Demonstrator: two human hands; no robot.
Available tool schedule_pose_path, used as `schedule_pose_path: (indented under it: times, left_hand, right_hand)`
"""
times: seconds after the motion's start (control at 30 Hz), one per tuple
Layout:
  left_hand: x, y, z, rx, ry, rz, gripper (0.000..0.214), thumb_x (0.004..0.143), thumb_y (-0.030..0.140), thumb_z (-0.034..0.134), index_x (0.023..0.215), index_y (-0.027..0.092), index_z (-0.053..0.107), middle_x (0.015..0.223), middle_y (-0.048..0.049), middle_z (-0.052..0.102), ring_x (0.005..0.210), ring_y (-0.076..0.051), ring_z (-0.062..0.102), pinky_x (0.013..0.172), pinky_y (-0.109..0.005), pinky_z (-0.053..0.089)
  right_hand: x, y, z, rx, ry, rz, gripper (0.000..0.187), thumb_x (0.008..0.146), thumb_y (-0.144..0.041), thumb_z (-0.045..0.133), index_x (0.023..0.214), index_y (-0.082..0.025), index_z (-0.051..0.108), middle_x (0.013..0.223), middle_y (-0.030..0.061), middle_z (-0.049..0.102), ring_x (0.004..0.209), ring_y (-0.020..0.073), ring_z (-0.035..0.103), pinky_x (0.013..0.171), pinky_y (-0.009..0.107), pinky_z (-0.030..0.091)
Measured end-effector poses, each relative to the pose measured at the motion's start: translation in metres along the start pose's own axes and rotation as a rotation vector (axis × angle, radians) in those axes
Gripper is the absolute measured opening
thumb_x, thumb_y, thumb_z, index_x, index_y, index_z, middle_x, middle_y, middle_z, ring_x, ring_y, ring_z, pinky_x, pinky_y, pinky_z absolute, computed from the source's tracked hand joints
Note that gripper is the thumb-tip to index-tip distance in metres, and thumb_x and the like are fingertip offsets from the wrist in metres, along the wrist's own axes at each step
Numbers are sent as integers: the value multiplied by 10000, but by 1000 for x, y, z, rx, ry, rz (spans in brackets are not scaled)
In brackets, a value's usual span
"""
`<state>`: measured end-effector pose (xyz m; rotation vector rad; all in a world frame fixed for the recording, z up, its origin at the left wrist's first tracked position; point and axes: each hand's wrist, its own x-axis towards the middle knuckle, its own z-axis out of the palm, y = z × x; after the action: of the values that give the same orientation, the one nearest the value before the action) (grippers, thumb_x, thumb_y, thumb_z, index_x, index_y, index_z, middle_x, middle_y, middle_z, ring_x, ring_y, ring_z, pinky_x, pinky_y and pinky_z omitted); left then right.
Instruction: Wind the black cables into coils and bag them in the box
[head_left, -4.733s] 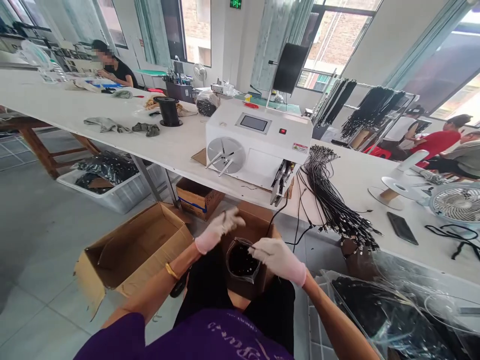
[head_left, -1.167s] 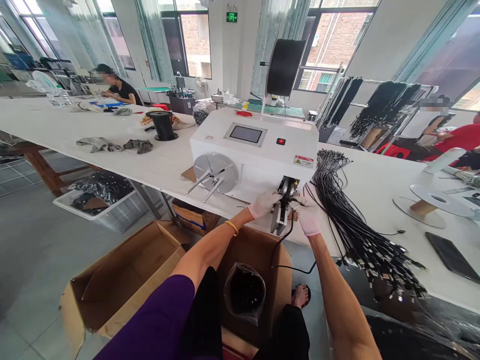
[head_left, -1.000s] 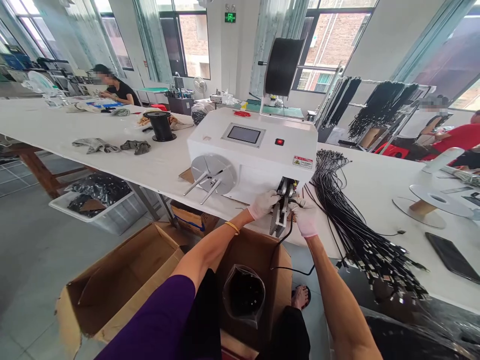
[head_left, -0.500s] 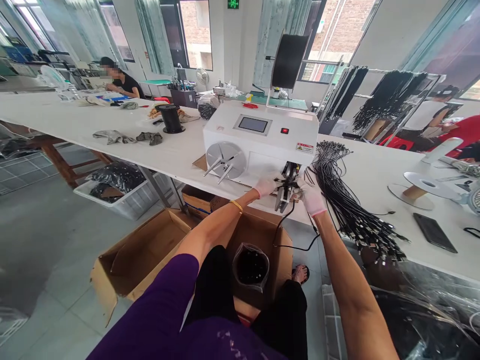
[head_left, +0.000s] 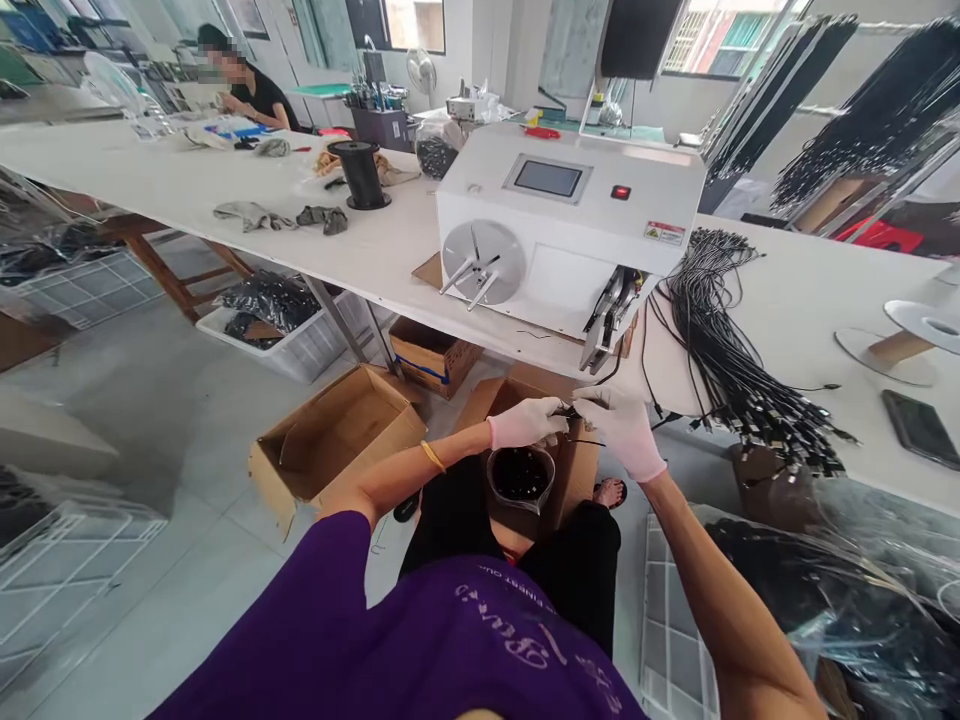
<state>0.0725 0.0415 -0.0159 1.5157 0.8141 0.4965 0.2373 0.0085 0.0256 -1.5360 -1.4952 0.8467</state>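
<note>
My left hand point(head_left: 523, 423) and my right hand point(head_left: 622, 428), both in pale pink gloves, meet above my lap and pinch a thin black cable point(head_left: 576, 428) between them. Just below them a clear plastic bag point(head_left: 520, 477) of small black parts stands open between my knees. The white winding machine point(head_left: 570, 225) sits on the long white table point(head_left: 225, 200) in front, with its metal clamp head point(head_left: 611, 315) hanging over the table edge above my hands.
A thick bundle of black cables point(head_left: 731, 360) lies right of the machine, with a phone point(head_left: 921, 426) and a spool stand point(head_left: 900, 340) farther right. Open cardboard boxes point(head_left: 330, 440) sit on the floor. Clear bags point(head_left: 825, 600) of black parts lie lower right. A person point(head_left: 247, 85) works far left.
Both hands have left the machine's clamp head and dropped toward my lap above the bag, bringing a thin black cable. My head tilted downward.
</note>
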Motion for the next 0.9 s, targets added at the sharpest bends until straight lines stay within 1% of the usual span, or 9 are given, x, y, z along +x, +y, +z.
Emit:
schedule_pose_path:
  times: [0.07, 0.2, 0.27, 0.4, 0.5, 0.6, 0.77, 0.83, 0.9]
  left_hand:
    - [-12, -4, 1, -121, -107, -38, 183, 829, 297, 557, 929, 146, 537, 855, -57, 636, 660, -113, 624, 612, -256, 516]
    - [-30, -9, -3, -548, -467, -148, 282, 783, 291, 620, 1012, 145, 539, 902, -101, 649, 735, -182, 655, 677, -350, 534]
    - [-34, -15, -2, -704, -521, -189, 329, 744, 270, 648, 1032, 144, 553, 854, -87, 642, 704, -187, 644, 674, -369, 531]
    - [-38, -37, 13, -785, -511, -260, 386, 704, 260, 677, 1057, 159, 559, 872, -84, 648, 638, -156, 609, 608, -319, 510]
    - [-39, -56, 29, -786, -519, -304, 427, 758, 460, 646, 1054, 167, 552, 876, -95, 660, 633, -157, 610, 556, -284, 486]
    - [-40, -73, 45, -749, -442, -358, 494, 780, 607, 572, 962, 147, 568, 742, -73, 643, 518, -126, 559, 456, -240, 423]
    - [-43, -94, 64, -828, -325, -361, 357, 689, 410, 747, 828, 132, 572, 681, -41, 601, 525, -122, 564, 471, -235, 428]
    - [-38, -103, 67, -856, -264, -354, 311, 695, 362, 747, 795, 133, 562, 675, -42, 597, 526, -124, 566, 486, -239, 433]
    - [-28, -112, 69, -833, -139, -378, 272, 727, 337, 720, 752, 136, 539, 637, -42, 589, 487, -120, 543, 463, -231, 413]
  right_hand:
    - [-11, -1, 2, 5, -42, 29, 222, 713, -281, 601, 864, -169, 719, 742, 20, 694, 541, 121, 548, 506, 243, 433]
    - [-28, 2, 2, 108, -132, 88, 242, 695, -227, 588, 895, -170, 713, 696, 6, 680, 518, 119, 539, 501, 243, 434]
    - [-34, 6, 4, 122, -158, 81, 266, 692, -205, 577, 919, -176, 714, 785, 16, 706, 571, 128, 572, 543, 249, 460]
    - [-51, 22, 10, 38, -156, 39, 280, 721, -207, 549, 938, -211, 725, 953, 19, 725, 815, 178, 650, 744, 286, 511]
    - [-67, 38, 15, -23, -123, 5, 283, 753, -213, 517, 945, -238, 724, 976, 10, 727, 932, 197, 656, 877, 326, 497]
    - [-83, 54, 21, -48, -113, -15, 272, 772, -222, 517, 947, -260, 721, 980, 10, 728, 943, 214, 663, 907, 366, 499]
    - [-95, 72, 30, -31, -155, -23, 268, 810, -209, 518, 961, -321, 710, 990, -23, 727, 936, 226, 670, 875, 389, 529]
    - [-86, 76, 23, -75, -171, -32, 250, 804, -227, 557, 966, -345, 707, 988, -40, 729, 929, 224, 674, 858, 367, 537]
    - [-69, 81, 4, -148, -104, -26, 223, 804, -275, 580, 980, -321, 709, 1025, -10, 724, 969, 245, 661, 900, 382, 509]
